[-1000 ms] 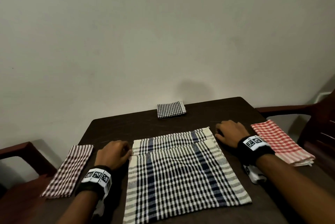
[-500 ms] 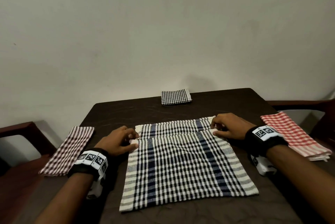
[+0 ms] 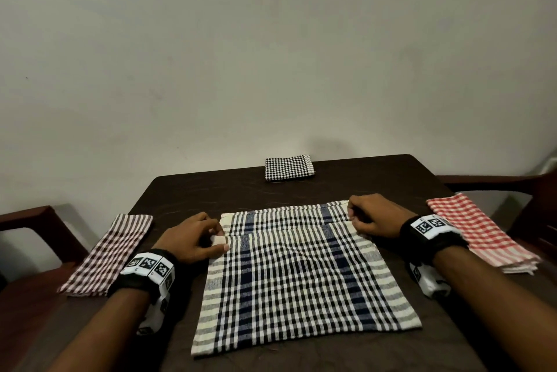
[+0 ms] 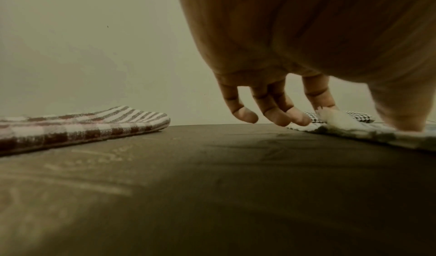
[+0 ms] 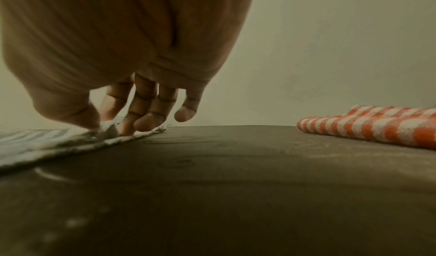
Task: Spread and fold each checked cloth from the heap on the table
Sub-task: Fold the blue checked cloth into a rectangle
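Note:
A navy, black and cream checked cloth (image 3: 298, 278) lies flat in the middle of the dark table (image 3: 211, 190), its upper layer's far edge folded over short of the lower layer's far edge. My left hand (image 3: 218, 240) pinches the upper layer's far left corner (image 4: 335, 120) between thumb and forefinger. At the far right corner (image 5: 107, 129) my right hand (image 3: 354, 221) pinches the cloth the same way. Both wrists sit low on the table.
A folded maroon-striped cloth (image 3: 108, 254) lies at the left edge, a folded red checked cloth (image 3: 479, 233) at the right edge, and a small folded black-and-white checked cloth (image 3: 287, 167) at the far edge. Dark wooden chair arms flank the table. A plain wall stands behind.
Both hands went from lying beside the cloth's far corners to pinching the upper layer's corners. The head view has dipped and drawn slightly closer.

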